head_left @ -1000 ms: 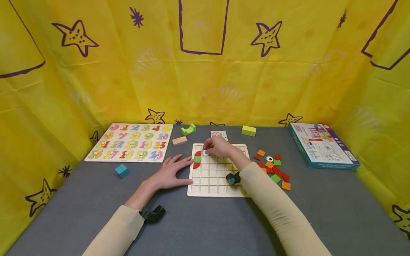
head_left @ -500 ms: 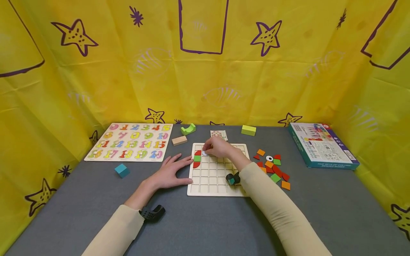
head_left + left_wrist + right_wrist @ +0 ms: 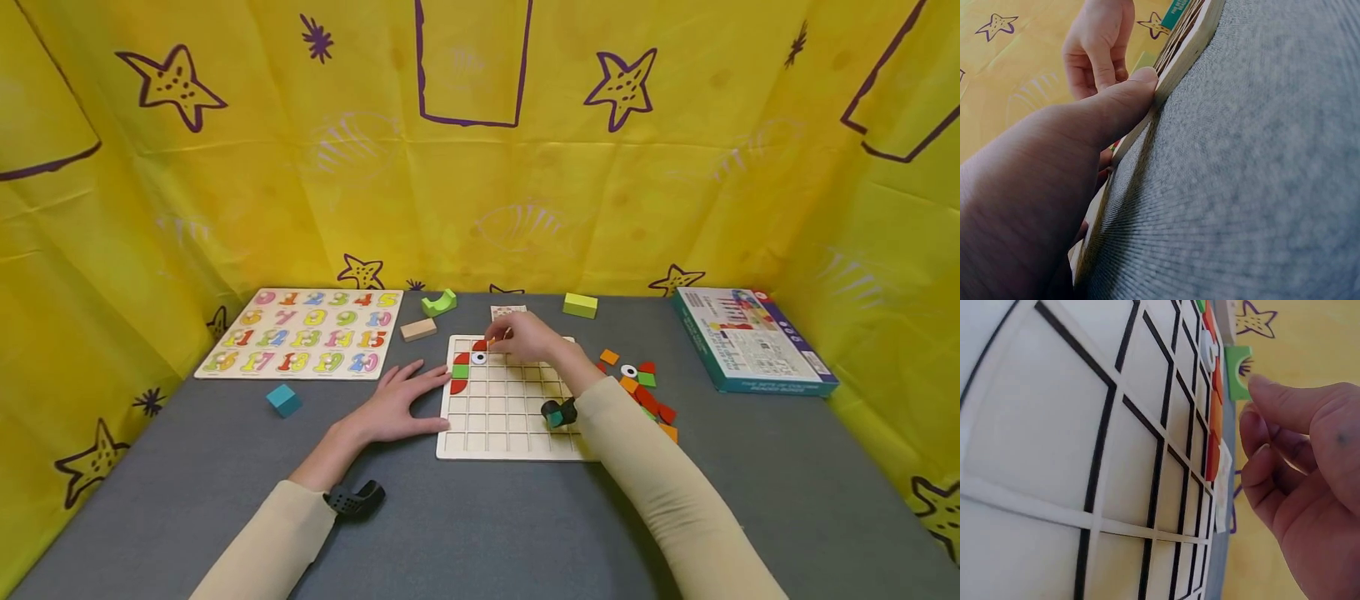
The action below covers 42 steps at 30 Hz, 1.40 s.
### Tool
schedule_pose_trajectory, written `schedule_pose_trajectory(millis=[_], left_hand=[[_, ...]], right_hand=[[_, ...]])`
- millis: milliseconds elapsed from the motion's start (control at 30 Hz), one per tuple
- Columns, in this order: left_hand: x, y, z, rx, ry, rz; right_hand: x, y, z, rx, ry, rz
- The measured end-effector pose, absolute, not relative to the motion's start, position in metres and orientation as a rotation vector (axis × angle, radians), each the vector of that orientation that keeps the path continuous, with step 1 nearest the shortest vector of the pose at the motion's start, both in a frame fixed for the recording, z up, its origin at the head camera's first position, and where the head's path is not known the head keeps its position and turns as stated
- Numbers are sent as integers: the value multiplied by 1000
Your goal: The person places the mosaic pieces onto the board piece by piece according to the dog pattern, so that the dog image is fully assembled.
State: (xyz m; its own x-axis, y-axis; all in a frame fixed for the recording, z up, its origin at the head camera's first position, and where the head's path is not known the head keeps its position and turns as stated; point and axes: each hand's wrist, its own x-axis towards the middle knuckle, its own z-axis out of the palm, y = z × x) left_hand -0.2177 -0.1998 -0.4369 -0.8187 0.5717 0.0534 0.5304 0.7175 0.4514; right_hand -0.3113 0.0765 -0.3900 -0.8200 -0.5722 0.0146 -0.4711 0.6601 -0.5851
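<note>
My left hand (image 3: 400, 407) lies with its fingers spread at the left edge of a pale wooden grid board (image 3: 487, 450). Its thumb (image 3: 1138, 84) rests on the board's edge in the left wrist view. My right hand (image 3: 522, 337) is over the board's far row, its thumb and fingers loosely bent with a gap between them in the right wrist view. Beside its fingertips are a red piece (image 3: 479, 345) and a white eye disc (image 3: 478, 358). Orange pieces (image 3: 1216, 412) show along that row. At the left column sit a green square (image 3: 460, 372) and two red quarter-rounds (image 3: 458, 387).
Loose red, orange and green tiles (image 3: 645, 400) lie right of the board, partly behind the right sleeve. A pattern card (image 3: 507, 312) is behind it. Around stand a number puzzle (image 3: 300, 333), a blue cube (image 3: 284, 400), green blocks (image 3: 580, 306), a wooden block (image 3: 418, 330) and a box (image 3: 753, 342).
My right hand has shifted to the right and slightly away, off the eye disc. The disc's black centre and a red piece behind it now show. My left hand has stayed put.
</note>
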Motion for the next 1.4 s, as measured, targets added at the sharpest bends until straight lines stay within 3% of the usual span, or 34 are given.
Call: schedule_pose_trajectory(millis=[467, 933, 1400], left_hand=[[-217, -200, -436, 888, 2823, 702], [-217, -200, -435, 898, 2816, 710], [-217, -200, -436, 913, 2821, 710]], right_hand=[[-313, 59, -398, -970, 2662, -804], [-312, 56, -401, -895, 2686, -781], [-310, 78, -394, -885, 2674, -933]])
